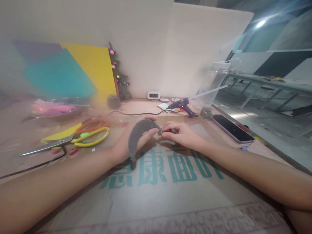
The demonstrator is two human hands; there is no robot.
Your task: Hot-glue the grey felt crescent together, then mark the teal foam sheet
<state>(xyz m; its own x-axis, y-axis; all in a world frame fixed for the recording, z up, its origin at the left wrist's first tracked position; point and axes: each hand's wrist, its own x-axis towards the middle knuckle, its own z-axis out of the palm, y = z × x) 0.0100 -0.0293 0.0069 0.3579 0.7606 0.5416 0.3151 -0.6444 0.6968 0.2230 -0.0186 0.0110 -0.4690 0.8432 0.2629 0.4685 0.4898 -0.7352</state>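
Note:
A curved, crescent-shaped grey fuzzy piece (138,133), which looks like chenille stems, is held above the table. My left hand (143,138) is closed on it, with the thumb along its inner curve and the other fingers mostly behind it. At the piece's right tip, my right hand (176,131) is closed in a pinch on the thin end. One end of the crescent hangs down over my left wrist. Exactly what lies between my right fingertips is too small to make out.
Scissors with yellow and orange handles (91,138) lie at the left with scraps around them. A blue glue gun (184,107) trails a black cord at the back. A phone (232,129) lies at the right edge, near a clear jug (208,87). Coloured sheets (60,73) lean behind.

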